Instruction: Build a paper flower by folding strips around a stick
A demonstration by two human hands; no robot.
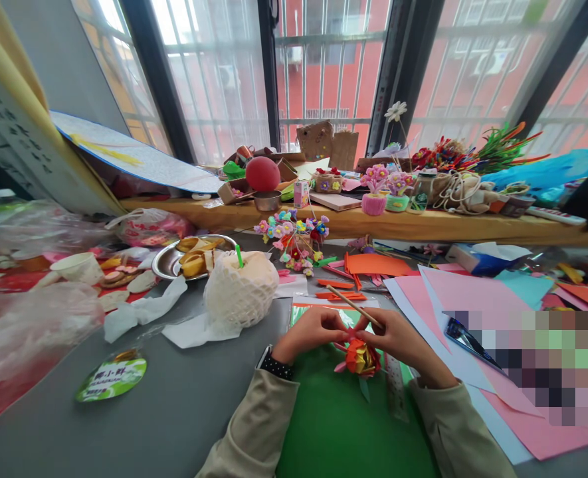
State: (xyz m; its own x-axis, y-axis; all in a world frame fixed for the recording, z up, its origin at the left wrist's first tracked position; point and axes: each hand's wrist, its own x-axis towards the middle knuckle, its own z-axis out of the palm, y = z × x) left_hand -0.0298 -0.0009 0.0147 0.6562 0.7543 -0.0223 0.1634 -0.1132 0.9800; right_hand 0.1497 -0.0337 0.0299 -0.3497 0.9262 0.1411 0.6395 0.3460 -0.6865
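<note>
My left hand [325,329] and my right hand [389,337] meet over the green mat [353,431], fingertips pinched on a small pink paper piece [352,335]. A thin wooden stick [349,301] is tucked in my right hand and slants up to the left. Just below the fingertips is a folded paper flower [363,359] in red, orange and gold, with pink tips and a green leaf [364,389] around it. Whether the flower is joined to the pink piece cannot be made out. A clear ruler [396,392] lies beside it on the right.
A coconut in white netting [241,290] with a green straw stands left, near a metal bowl [160,263] of peel-like pieces. Orange paper strips [341,295] lie beyond my hands. Coloured paper sheets [453,292] and a phone [473,342] are at right. Crafts crowd the wooden sill [323,228].
</note>
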